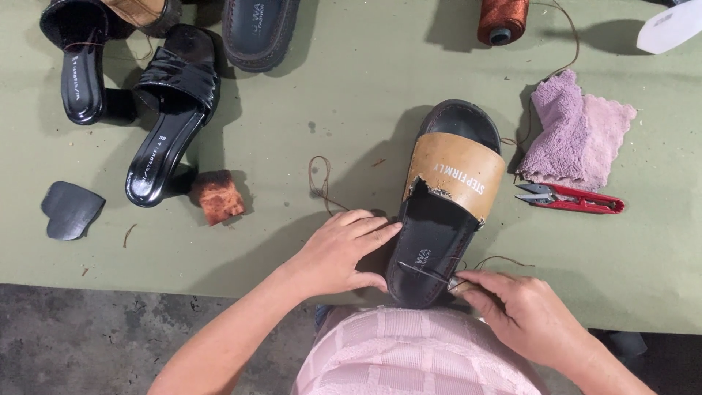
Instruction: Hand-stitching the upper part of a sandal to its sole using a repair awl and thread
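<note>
A black slide sandal (439, 234) with a tan strap lies on the green table, heel toward me. My left hand (344, 252) presses flat against the sandal's left side near the heel. My right hand (519, 311) pinches a thin metal awl or needle (428, 272) whose tip lies across the heel of the insole. A brown thread (501, 258) runs from the sandal's right edge toward my right hand.
Red thread snips (574, 197) and a purple cloth (578, 139) lie right of the sandal. A brown thread spool (503, 20) stands at the back. Black heeled sandals (172, 110), another black shoe (257, 29), a brown sponge block (218, 196) and a black sole piece (69, 210) sit left.
</note>
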